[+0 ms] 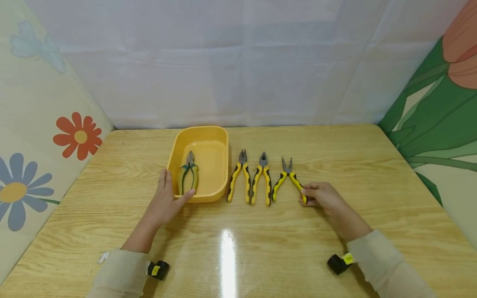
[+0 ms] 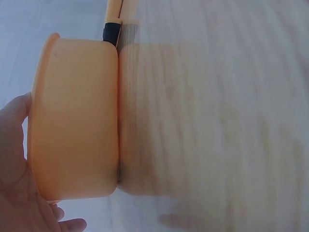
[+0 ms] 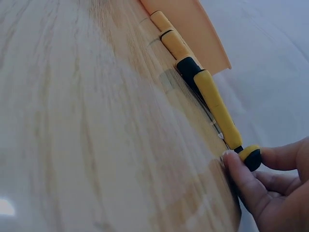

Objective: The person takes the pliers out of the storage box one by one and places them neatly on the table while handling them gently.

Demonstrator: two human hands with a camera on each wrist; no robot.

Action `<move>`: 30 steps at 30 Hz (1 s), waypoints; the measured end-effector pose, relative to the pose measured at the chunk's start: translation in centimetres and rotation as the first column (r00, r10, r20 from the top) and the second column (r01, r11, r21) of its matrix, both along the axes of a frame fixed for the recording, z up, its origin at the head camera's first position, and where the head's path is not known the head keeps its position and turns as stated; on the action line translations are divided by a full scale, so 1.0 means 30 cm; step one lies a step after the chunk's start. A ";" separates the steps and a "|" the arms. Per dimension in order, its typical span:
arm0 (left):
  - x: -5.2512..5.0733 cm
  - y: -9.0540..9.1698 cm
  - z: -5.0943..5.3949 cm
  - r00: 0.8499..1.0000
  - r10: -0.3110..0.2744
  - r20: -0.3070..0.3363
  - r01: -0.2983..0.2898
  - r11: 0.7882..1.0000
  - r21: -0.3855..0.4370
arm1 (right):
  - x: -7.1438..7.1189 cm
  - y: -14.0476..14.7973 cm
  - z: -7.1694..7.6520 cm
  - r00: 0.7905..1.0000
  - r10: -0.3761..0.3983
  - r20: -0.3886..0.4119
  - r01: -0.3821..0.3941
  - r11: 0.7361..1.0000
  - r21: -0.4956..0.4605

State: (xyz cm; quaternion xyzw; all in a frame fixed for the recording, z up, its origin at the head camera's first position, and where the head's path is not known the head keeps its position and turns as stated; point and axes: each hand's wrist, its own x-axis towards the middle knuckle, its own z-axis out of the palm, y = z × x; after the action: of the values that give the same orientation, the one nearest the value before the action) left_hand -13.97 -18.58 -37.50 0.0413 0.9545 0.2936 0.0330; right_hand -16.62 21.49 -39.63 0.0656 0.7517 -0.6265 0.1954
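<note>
Head view: we are seeing the left hand (image 1: pixel 163 205) gripping the near-left corner of a yellow plastic tub (image 1: pixel 211 167), thumb over the near rim and fingers lying along the outer left wall; we are judging this a steadying hold. Green-handled combination pliers (image 1: pixel 195 178) are lying inside, toward the left wall. The right hand (image 1: pixel 325 198) is pinching the right handle of the rightmost yellow-and-black pliers (image 1: pixel 287 170), which are resting right of the tub with handles spread; we are reading the handle-end hold as leaving the metal head free. The left yellow-and-black pliers (image 1: pixel 243 159) and middle yellow-and-black pliers (image 1: pixel 263 162) are lying between the held pair and the tub, obstructing a low, straight path, and the tub's wall is standing beyond them. A white scrap (image 1: pixel 104 257) is lying on the wood-grain table (image 1: pixel 283 244), near the left sleeve (image 1: pixel 121 271). Left wrist view: the outer wall is filling our sightline and hiding the contents; the thumb is reaching over the rim. Right wrist view: thumb and fingers are closing around the handle tip; we are not managing to tell whether it is clearing the tabletop.
</note>
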 end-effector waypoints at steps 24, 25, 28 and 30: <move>-0.002 -0.005 -0.005 1.000 -0.008 -0.004 0.008 1.000 -0.008 | 0.016 -0.045 0.009 0.989 -0.056 -0.134 0.088 0.967 0.240; -0.001 -0.005 -0.004 1.000 -0.010 -0.005 0.009 1.000 -0.007 | 0.017 -0.045 0.008 0.988 -0.063 -0.139 0.096 0.963 0.251; -0.001 -0.004 -0.004 1.000 -0.012 -0.005 0.012 1.000 -0.006 | 0.019 -0.046 0.008 0.986 -0.070 -0.152 0.112 0.950 0.290; -0.001 -0.004 -0.004 1.000 -0.013 -0.008 0.013 1.000 -0.005 | 0.021 -0.047 0.009 0.985 -0.072 -0.158 0.119 0.943 0.311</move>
State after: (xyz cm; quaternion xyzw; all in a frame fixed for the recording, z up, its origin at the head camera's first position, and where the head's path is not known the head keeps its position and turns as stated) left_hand -14.01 -18.70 -37.62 0.0486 0.9550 0.2908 0.0315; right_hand -16.00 20.07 -39.37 0.0872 0.8512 -0.5084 0.0966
